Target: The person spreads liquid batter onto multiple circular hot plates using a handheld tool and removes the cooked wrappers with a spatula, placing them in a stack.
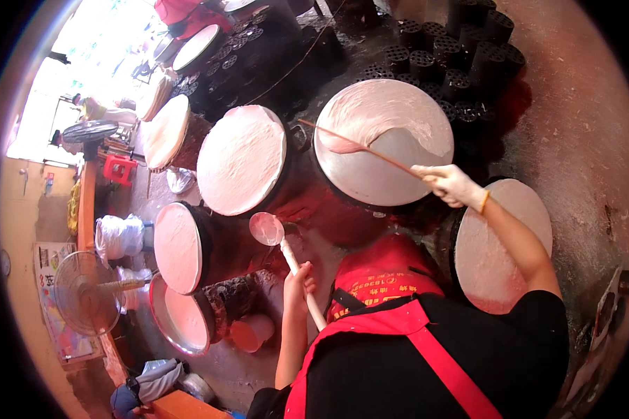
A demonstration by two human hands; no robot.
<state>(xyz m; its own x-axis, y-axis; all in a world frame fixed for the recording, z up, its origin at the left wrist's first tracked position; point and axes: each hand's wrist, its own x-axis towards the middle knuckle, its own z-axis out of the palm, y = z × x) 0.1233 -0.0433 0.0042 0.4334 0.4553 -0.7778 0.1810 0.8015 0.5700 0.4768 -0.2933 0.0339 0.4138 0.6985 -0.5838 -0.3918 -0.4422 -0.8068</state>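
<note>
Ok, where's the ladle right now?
In the head view, left of centre: the ladle is in the left hand, its bowl just below a large pale disc.

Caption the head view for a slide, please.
Gloved right hand holds stick across partly coated pan; left hand grips ladle.

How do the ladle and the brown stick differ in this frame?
Shape: the ladle ends in a round bowl; the stick is thin and plain along its visible length.
Colour: the ladle's handle is pale, while the stick is brown.
Position: the stick extends over the partly coated round plate; the ladle is away from it.
Both are long and handheld: the ladle in the bare left hand, the stick in the gloved right hand.
</note>
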